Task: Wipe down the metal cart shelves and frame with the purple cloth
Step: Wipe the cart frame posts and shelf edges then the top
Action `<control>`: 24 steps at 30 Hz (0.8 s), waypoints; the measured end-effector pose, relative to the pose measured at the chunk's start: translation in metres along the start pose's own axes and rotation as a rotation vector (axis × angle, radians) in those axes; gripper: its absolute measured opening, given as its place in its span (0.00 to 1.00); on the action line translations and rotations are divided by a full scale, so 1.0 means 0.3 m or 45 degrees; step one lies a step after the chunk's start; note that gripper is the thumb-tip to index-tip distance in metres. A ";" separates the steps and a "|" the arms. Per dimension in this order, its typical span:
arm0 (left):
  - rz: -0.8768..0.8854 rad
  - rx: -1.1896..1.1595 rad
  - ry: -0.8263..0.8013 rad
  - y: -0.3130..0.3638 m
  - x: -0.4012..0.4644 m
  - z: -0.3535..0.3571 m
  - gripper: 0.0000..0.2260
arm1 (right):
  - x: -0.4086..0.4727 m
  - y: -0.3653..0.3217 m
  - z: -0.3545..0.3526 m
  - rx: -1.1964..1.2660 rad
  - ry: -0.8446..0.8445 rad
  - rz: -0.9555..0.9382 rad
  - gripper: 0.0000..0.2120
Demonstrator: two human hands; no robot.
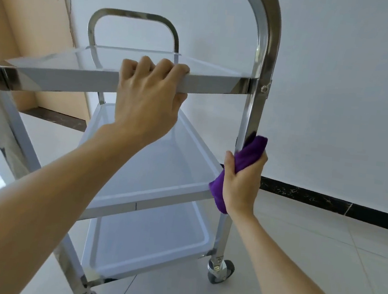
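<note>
Purple cloth (247,160): bunched, long axis along the cart's upright post (256,110), gripped by my right hand (240,183); left hand (146,93) fingers curled over top shelf (64,69) rim; tiled floor (322,246), white wall (339,91).

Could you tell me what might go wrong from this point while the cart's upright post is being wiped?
1. The cart stands on a caster wheel on smooth tile; only the left hand gripping the top shelf edge steadies it, so a firm stroke might roll it.
2. The right hand wraps the purple cloth round the post right at the middle shelf corner; sliding down could snag the cloth or knock fingers there.
</note>
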State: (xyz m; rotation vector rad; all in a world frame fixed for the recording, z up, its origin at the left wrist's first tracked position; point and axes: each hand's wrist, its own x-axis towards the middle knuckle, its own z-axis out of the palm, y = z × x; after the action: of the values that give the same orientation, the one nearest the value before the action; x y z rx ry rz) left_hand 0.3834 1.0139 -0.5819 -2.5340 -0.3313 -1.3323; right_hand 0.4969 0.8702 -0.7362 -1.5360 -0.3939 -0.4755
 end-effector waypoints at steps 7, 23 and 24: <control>0.211 -0.201 -0.008 -0.034 -0.122 -0.045 0.19 | -0.067 0.032 -0.073 0.068 -0.069 -0.012 0.17; -0.110 -0.217 -0.720 -0.227 -0.704 0.149 0.19 | -0.097 0.026 0.070 -0.892 -0.879 -0.364 0.20; -0.110 -0.191 -0.687 -0.222 -0.719 0.154 0.20 | -0.108 0.031 0.086 -0.881 -0.823 -0.318 0.22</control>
State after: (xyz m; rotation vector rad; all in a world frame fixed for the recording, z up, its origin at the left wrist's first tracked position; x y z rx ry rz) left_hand 0.2784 1.0744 -0.7780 -3.0094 -0.4591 -0.6925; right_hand 0.4756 0.8971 -0.7612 -2.3274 -1.0033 -0.3040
